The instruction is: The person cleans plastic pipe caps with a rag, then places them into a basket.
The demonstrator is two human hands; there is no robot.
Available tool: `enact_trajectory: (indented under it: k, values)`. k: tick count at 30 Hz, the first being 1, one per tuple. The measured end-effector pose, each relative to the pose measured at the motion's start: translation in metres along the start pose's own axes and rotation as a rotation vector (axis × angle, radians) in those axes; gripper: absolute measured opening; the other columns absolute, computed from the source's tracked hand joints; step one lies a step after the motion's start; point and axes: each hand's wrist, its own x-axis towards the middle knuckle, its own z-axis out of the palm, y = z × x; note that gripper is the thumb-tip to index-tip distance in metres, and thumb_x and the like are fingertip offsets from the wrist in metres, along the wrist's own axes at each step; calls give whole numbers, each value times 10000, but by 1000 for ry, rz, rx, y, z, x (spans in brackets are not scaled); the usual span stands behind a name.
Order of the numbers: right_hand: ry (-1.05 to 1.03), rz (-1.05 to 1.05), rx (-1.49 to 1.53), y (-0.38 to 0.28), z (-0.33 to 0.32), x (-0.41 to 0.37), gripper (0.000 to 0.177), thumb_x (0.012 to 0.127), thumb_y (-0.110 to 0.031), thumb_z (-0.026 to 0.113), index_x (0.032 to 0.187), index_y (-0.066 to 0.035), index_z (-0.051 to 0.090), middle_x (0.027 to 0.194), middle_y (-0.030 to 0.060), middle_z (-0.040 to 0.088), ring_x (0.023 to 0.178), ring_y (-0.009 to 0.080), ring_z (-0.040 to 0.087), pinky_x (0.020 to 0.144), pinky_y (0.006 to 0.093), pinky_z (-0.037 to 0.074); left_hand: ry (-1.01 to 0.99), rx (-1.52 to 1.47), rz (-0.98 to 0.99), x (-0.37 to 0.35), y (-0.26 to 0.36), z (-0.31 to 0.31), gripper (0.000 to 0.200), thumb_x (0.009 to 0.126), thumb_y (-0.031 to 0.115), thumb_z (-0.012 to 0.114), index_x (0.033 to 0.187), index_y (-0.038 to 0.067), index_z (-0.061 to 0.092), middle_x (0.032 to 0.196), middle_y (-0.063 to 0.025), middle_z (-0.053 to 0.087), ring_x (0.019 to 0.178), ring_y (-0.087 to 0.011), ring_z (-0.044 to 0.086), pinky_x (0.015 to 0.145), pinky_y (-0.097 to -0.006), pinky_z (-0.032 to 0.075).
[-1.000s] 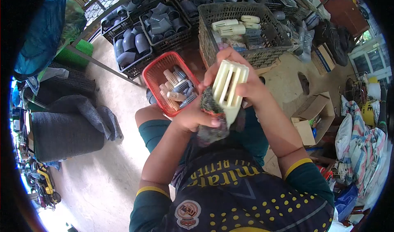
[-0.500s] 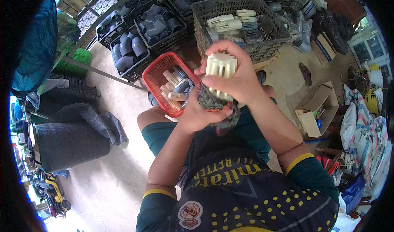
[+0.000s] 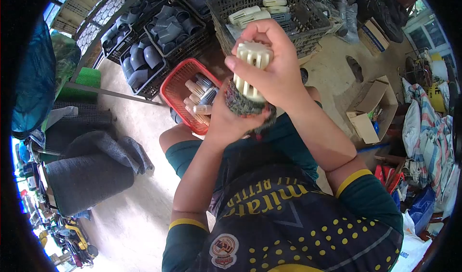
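In the middle of the head view, my right hand [image 3: 279, 72] is closed around a cream slotted plastic piece [image 3: 253, 55], its thumb lying across the slats. The piece stands nearly upright with its ridged round end up. Its lower end sits in a dark, mottled cloth [image 3: 238, 100] with some red in it. My left hand [image 3: 225, 122] is wrapped round that cloth from below, and the cloth hides the piece's base. Just left of my hands is a red plastic basket [image 3: 179, 74], holding several beige and grey slotted pieces [image 3: 194, 88].
Black crates [image 3: 163, 55] of grey pipe fittings stand ahead on the left. A larger black crate [image 3: 219, 24] holds more cream slotted pieces [image 3: 255, 17]. An open cardboard box [image 3: 363, 127] lies right; a rolled dark mesh [image 3: 91, 183] lies left. Striped sacks [image 3: 423, 132] lie far right.
Both hands have shifted slightly, and the slotted piece has tilted so its ridged end shows more. My right thumb lies higher on it. The whole view has shifted a little.
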Motion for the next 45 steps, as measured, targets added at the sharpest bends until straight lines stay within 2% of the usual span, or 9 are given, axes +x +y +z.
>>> enact_trajectory:
  k: [4,8,16,21,25,28,29,36,45]
  values:
    - [-434,207,670,-31,-21,10,846,646,-67,846,1370,-33,409,1044,171,630,976,215,661,824,323,553,-473,-716,-198,-19,-22,-2,1040,495,148,936,1390,23,423,1210,-128,623,1100,-244,634,969,-382,500]
    - [-713,288,1170,-26,-15,-6,603,705,-113,799,1230,-2,524,967,162,664,874,223,689,745,339,567,-400,-840,-597,-22,-42,15,1119,393,305,963,1332,-28,453,1136,-203,629,989,-314,673,827,-401,563]
    - [-107,100,-66,-16,-25,-7,343,771,-172,792,1023,-22,615,874,34,647,790,100,626,694,251,501,-172,-38,35,9,-25,0,803,603,75,902,1292,6,495,1172,-86,635,1089,-191,630,970,-350,505]
    - [46,145,-112,-4,-13,-21,392,796,-186,812,1096,-47,603,970,57,645,865,135,632,787,301,509,-134,110,42,12,-21,-7,767,616,89,891,1275,-9,511,1164,-105,641,1101,-195,630,957,-350,506]
    - [-263,375,934,-1,-10,-19,610,738,-211,828,1227,-24,513,1004,137,673,933,225,686,839,383,555,-430,-496,-212,-8,-26,-32,954,536,119,903,1376,9,466,1187,-86,633,1118,-242,615,984,-389,480]
    - [-519,413,799,17,-15,-11,628,702,-246,848,1193,-23,526,958,129,677,895,213,689,785,358,563,-343,-416,-213,-11,-39,-32,984,530,115,904,1398,16,451,1221,-77,620,1130,-247,605,1002,-397,463]
    - [-438,423,742,18,-14,-13,459,761,-96,798,1153,-44,565,945,95,673,882,199,672,745,345,556,-307,-447,-160,-9,-42,-30,936,562,93,900,1383,18,458,1258,-82,603,1148,-227,596,1002,-382,461]
    - [177,411,23,28,19,-24,442,764,-140,838,1108,-67,570,960,27,621,857,98,595,723,270,504,-2,170,-62,7,-28,-23,586,670,82,859,1178,-16,587,1094,-68,680,1007,-166,661,891,-324,531]
    - [-380,364,648,4,-10,-2,489,740,-105,788,1165,-54,552,966,73,662,888,166,656,751,315,534,-347,-452,-229,-11,-33,-25,902,560,162,886,1356,17,488,1248,-99,604,1173,-253,586,1006,-391,467]
